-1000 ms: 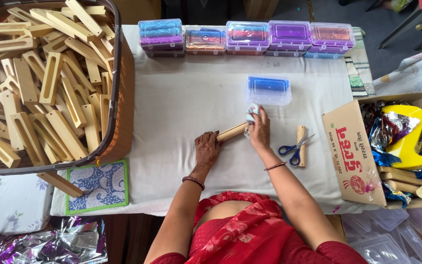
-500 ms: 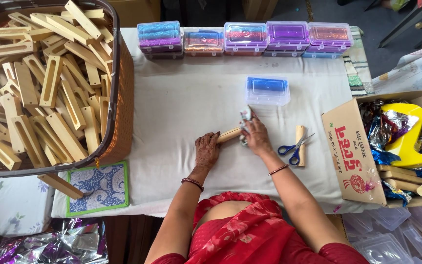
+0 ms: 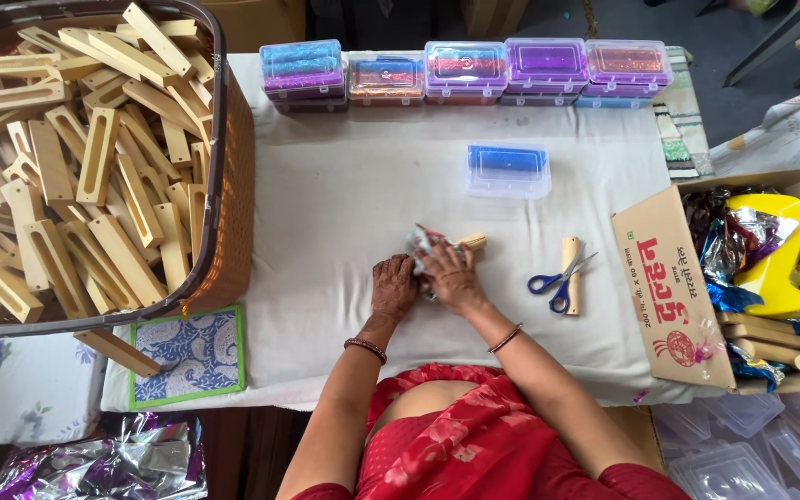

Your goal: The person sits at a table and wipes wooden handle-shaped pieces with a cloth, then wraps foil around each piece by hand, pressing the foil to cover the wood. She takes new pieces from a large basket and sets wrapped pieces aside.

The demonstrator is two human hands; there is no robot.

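Two hands met at the middle of the white cloth-covered worktop (image 3: 344,213). The left hand (image 3: 393,289) lay curled and pressing down on a pale slotted wooden block (image 3: 470,243), of which only the far end showed. The right hand (image 3: 452,278) was closed over a crinkled sheet of shiny foil wrapping (image 3: 426,241) bunched around that block. By my reading she was in the middle of wrapping: the foil was being folded about the wood, and finishing the fold would call for the free end to be covered and the sheet pulled snug.

Just to her right lay a pair of blue-handled scissors (image 3: 553,282) across a second plain wooden block (image 3: 571,273), untouched. Beyond the hands stood a clear plastic box with blue contents (image 3: 508,170), and along the far edge a row of clear boxes holding glittery coloured material (image 3: 460,69). A large brown woven basket (image 3: 233,157) heaped with bare slotted blocks sat at her left; an open cardboard carton (image 3: 664,287) of foil scraps sat at her right.

A second before, the hands had been apart, with most of the block bare between them. Now they had closed together, and the foil hid nearly all of it.
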